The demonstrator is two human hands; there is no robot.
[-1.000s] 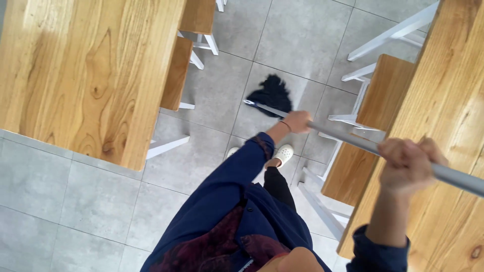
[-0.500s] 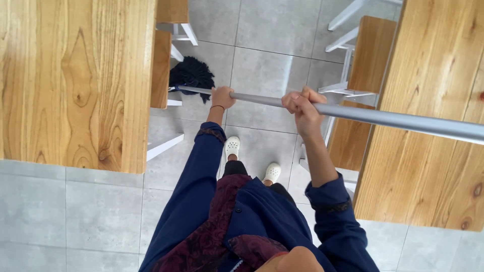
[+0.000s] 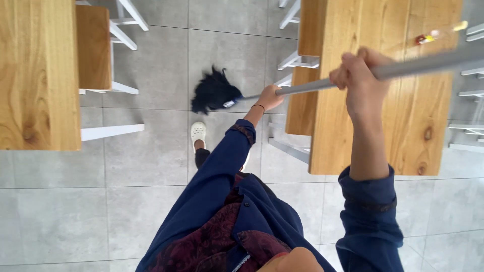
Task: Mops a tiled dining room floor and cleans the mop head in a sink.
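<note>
Seen from the head camera, looking down: both hands hold a long grey metal mop handle [image 3: 322, 84]. The left hand [image 3: 268, 97] has its grip closed low on it, the right hand [image 3: 359, 75] closed higher up. The black stringy mop head [image 3: 214, 91] rests on the grey tiled floor [image 3: 60, 201], between a light wooden counter [image 3: 35, 75] at left and another wooden counter [image 3: 383, 116] at right. A white shoe [image 3: 198, 132] stands just near of the mop head.

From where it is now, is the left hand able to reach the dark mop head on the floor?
Probably not directly. The left hand grips the grey metal mop handle low down, but the dark stringy mop head lies further along on the grey tiled floor. Nothing blocks the way; sliding down the handle would likely reach it.
</note>
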